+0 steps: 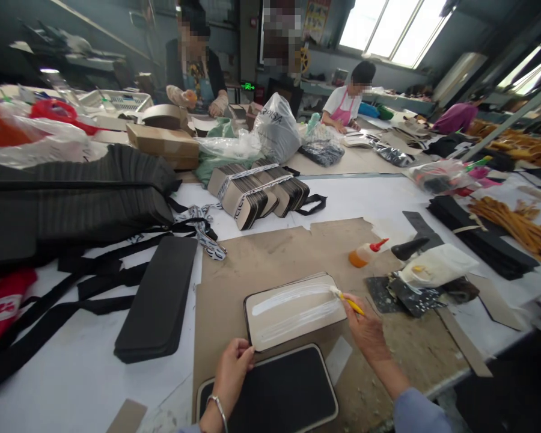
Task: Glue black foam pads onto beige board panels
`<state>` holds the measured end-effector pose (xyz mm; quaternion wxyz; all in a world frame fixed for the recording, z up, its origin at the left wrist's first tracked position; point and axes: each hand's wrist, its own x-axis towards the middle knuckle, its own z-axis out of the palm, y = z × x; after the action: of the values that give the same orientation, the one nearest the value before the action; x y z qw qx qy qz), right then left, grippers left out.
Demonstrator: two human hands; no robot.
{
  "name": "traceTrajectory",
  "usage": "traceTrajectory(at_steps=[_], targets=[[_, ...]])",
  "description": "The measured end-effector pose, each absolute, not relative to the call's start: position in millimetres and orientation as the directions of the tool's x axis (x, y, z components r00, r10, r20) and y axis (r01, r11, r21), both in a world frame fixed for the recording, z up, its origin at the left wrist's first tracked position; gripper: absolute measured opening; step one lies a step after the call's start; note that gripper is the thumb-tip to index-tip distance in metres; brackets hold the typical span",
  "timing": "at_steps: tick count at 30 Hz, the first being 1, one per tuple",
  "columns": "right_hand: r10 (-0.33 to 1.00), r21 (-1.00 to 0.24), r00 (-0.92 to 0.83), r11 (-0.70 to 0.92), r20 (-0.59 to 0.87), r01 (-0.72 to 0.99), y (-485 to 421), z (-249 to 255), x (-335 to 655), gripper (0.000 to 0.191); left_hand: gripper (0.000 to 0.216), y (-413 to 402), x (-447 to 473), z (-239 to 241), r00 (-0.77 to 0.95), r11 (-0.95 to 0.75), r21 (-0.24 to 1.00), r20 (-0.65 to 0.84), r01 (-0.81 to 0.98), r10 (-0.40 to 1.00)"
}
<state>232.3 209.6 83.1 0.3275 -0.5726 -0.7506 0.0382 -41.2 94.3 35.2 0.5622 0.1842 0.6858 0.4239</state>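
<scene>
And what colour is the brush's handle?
The brush handle is yellow; the head view shows it best.

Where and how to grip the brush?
I'd take the brush by its yellow handle, from the right: it is slim and sticks out past the right edge of the panel, clear of the white tip. The right hand holds it there.

Watching from afar, I am counting one left hand (233,368) and one right hand (367,331) beside the beige panel (288,308), one yellow brush (354,305) on it, one black panel (288,391) before it, two dark stacks (157,294) left of it, one red-tipped bottle (361,256) and one white container (439,264) to its right.
</scene>
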Motion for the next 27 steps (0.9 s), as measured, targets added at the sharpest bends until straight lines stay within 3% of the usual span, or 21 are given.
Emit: traceTrajectory(at_steps=[5, 12, 18, 24, 27], targets=[[0.881, -0.449, -0.228, 0.416, 0.414, 0.791, 204.7, 85.9, 229.9, 0.031, 0.037, 93.4, -42.0, 37.5, -0.309, 0.584, 0.788, -0.614, -0.196, 0.726], [0.880, -0.410, -0.203, 0.390, 0.429, 0.824, 206.3, 97.7, 230.1, 0.034, 0.028, 90.0, -36.4, 33.7, -0.348, 0.571, 0.795, -0.604, -0.204, 0.717], [0.805, -0.571, -0.421, 0.593, 0.417, 0.568, 176.9, 91.5, 152.5, 0.020, 0.024, 87.2, -34.0, 28.4, -0.368, 0.563, 0.798, -0.600, -0.216, 0.710], [0.698, -0.523, -0.547, 0.713, 0.463, 0.467, 165.5, 77.6, 91.6, 0.028, 0.020, 86.0, -33.9, 25.8, -0.345, 0.565, 0.798, -0.602, -0.212, 0.720], [0.629, -0.541, -0.660, 0.751, 0.411, 0.379, 151.7, 83.5, 90.5, 0.032, 0.020, 85.0, -35.0, 24.5, -0.330, 0.564, 0.802, -0.596, -0.199, 0.732]])
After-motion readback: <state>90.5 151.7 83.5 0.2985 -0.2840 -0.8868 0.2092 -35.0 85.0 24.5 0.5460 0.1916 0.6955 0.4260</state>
